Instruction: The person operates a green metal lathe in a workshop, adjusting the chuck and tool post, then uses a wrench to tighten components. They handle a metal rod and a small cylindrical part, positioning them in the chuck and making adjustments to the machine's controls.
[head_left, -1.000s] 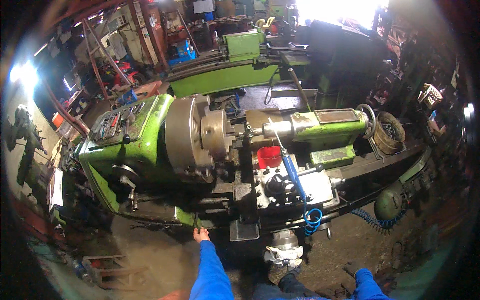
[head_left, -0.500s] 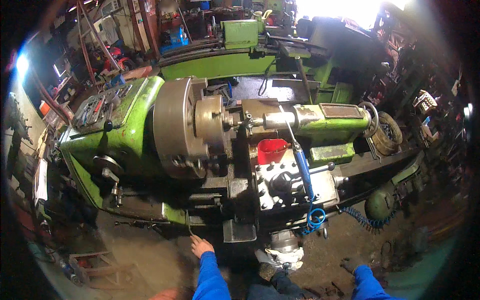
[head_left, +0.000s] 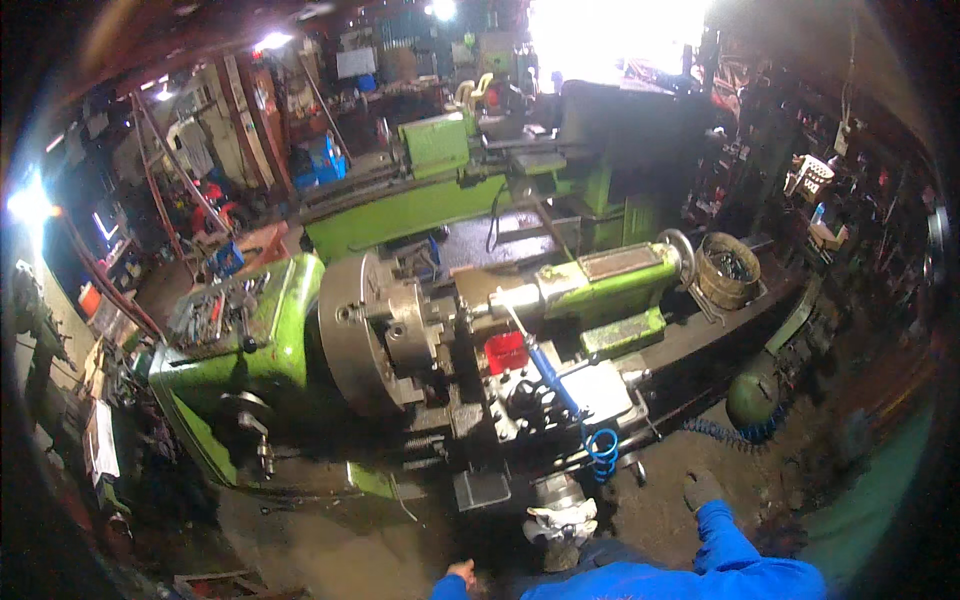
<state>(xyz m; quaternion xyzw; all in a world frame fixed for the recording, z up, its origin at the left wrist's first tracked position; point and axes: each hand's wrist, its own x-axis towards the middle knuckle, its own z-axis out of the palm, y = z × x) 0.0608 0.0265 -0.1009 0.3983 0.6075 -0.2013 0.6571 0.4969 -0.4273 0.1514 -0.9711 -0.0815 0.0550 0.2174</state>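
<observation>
A green lathe fills the middle, with its large chuck (head_left: pixel 362 325) and several jaws plainly visible. My left hand (head_left: pixel 462 572) is low at the front edge with curled fingers, apart from a thin bent lever (head_left: pixel 405 503) on the lathe's front. I see nothing in that hand. Held out to the right, my right hand (head_left: pixel 702 490) looks dark, its fingers too indistinct to read; the floor shows around it. A blue air gun (head_left: pixel 552 375) lies across the tool post (head_left: pixel 535 400), its coiled hose hanging down. Beside it stands a red container (head_left: pixel 506 353).
White cloth (head_left: pixel 562 522) wraps a round metal part in front of me. Loose tools (head_left: pixel 212 312) cover the headstock. A bucket (head_left: pixel 728 272) sits behind the tailstock handwheel (head_left: pixel 677 256). A second green lathe (head_left: pixel 400 225) stands behind, and a coiled hose (head_left: pixel 735 435) lies right.
The view has tilted and shifted. My left hand has left the thin lever and drawn back toward me. The chuck's jaws now stand at a different angle. My right arm is still out to the right.
</observation>
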